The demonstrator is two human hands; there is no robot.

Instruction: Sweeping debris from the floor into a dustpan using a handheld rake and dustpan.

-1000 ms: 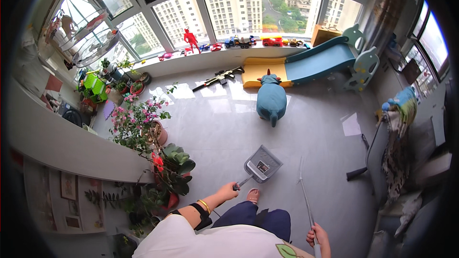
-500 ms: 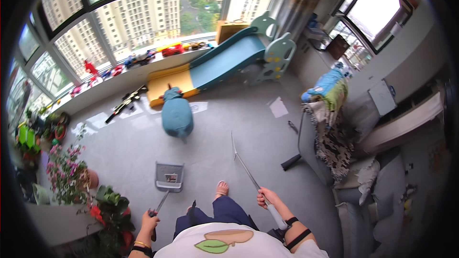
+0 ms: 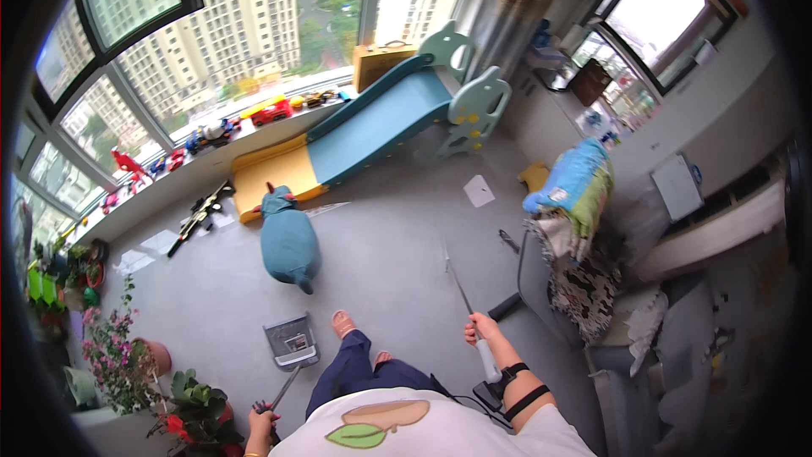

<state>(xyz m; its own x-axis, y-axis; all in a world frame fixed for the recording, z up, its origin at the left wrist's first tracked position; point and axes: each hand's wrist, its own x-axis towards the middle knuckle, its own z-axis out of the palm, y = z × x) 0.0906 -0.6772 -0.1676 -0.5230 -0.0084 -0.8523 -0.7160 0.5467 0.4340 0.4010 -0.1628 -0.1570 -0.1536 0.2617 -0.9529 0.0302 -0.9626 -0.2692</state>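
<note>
My left hand (image 3: 262, 425), low at the left, is closed around the handle of a grey long-handled dustpan (image 3: 276, 349). The pan lies on or just above the floor beside my feet; a small pale and dark patch shows inside it. In my right hand (image 3: 481, 329) is a long-handled broom (image 3: 459, 289), fingers wrapped round its pole. Its light grey grip end runs back along my forearm. The broom's thin head points forward over the floor, seen almost edge-on and blurred, so I cannot tell whether it touches.
Ahead stand a teal ride-on animal toy (image 3: 289, 241) and a blue and yellow slide (image 3: 372, 137). A toy gun (image 3: 200, 218) lies by the slide. A paper sheet (image 3: 479, 190) is on the floor. Potted plants (image 3: 150, 357) line the left; a draped grey sofa (image 3: 541, 288) stands right.
I have stepped forward and the view has turned; the toy and slide appear farther left. The dustpan and broom have moved along with me, both still held.
</note>
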